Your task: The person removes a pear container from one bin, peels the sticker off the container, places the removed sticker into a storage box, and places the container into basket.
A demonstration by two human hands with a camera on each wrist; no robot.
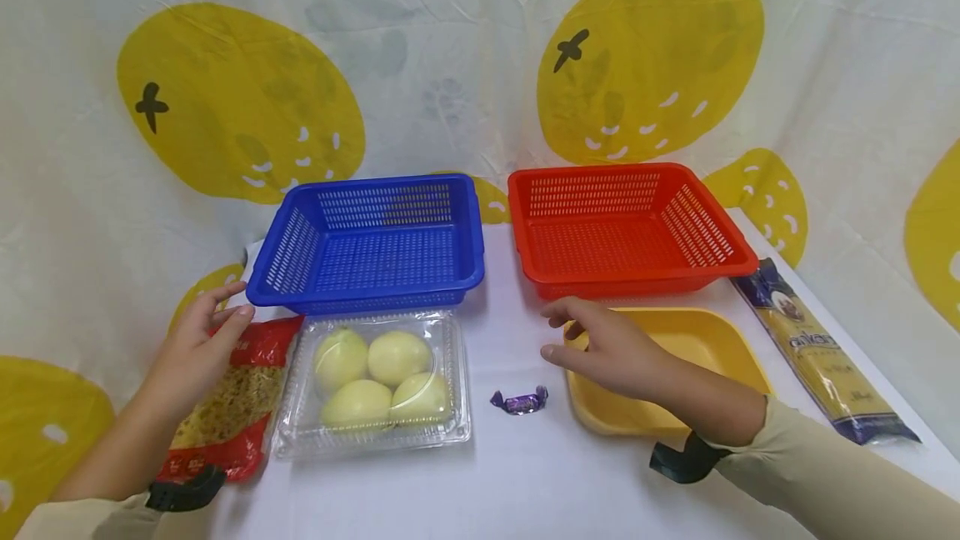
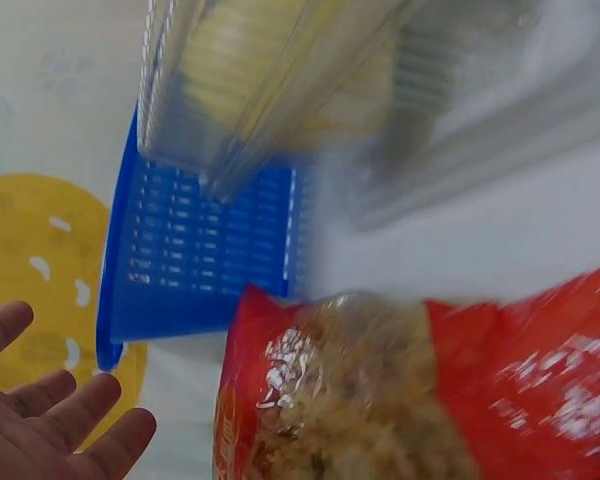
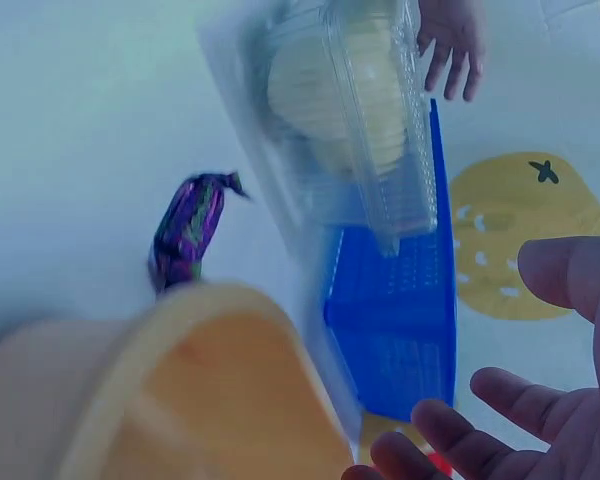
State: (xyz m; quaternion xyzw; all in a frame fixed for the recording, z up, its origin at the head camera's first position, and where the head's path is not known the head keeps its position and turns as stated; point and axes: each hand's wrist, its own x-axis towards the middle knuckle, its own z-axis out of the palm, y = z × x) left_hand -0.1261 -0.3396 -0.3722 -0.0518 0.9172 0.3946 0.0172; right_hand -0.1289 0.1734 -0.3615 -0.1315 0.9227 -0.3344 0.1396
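My left hand (image 1: 197, 344), fingers spread and holding nothing, hovers over a red-ended bag of short pasta (image 1: 238, 394), beside the near left corner of the blue basket (image 1: 367, 294). To its right lies a clear plastic clamshell box (image 1: 459, 407) with several pale yellow round fruits (image 1: 401, 358) inside. My right hand (image 1: 603, 348) is over the left part of a yellow tray (image 1: 720, 357), its fingers loosely bent with nothing between them. A candy in a purple wrapper (image 1: 520, 401) lies on the white cloth between the clamshell box and that tray.
Behind the yellow tray stands a red basket (image 1: 630, 277) with nothing in it. A long pack of spaghetti (image 1: 813, 348) lies slanted along the right edge of the table. A cloth (image 1: 465, 65) printed with big yellow fruit hangs behind everything.
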